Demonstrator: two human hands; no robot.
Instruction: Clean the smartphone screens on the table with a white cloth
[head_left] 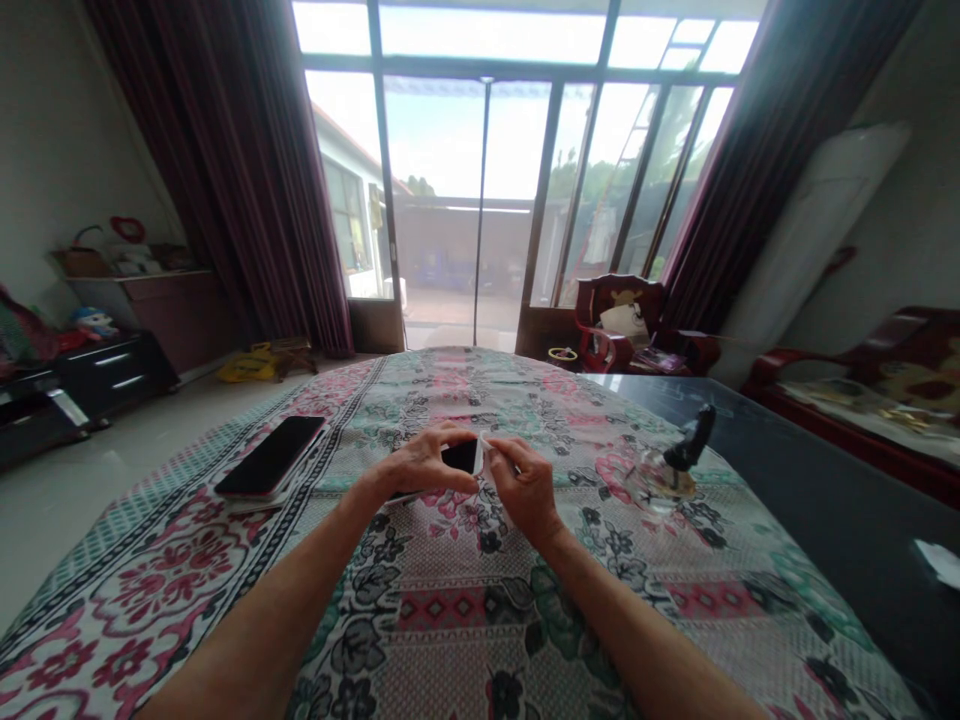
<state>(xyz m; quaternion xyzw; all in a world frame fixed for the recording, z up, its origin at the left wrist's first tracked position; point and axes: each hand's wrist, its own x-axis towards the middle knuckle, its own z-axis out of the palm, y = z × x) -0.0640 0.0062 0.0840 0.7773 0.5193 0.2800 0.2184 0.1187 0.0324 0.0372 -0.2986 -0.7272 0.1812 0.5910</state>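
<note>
A small phone [460,456] with a black screen and a pale edge is held over the patterned tablecloth [480,610]. My left hand [427,460] wraps around its left side, thumb along the near edge and fingers along the far one. At the phone's right end, my right hand [523,480] is closed in a pinch close to a thin whitish edge; exactly what lies between those fingertips is hidden. Beneath my left hand, part of a flat dark item shows on the cloth. To the left lies a larger phone [274,457], dark screen up, on top of something pale and flat.
A clear glass vessel [651,482] with an upright black object [691,440] stands on the right of the cloth. Beyond it runs a dark tabletop [814,500] with a white piece [939,562] on it. A carved wooden chair [619,320] stands near the glass doors.
</note>
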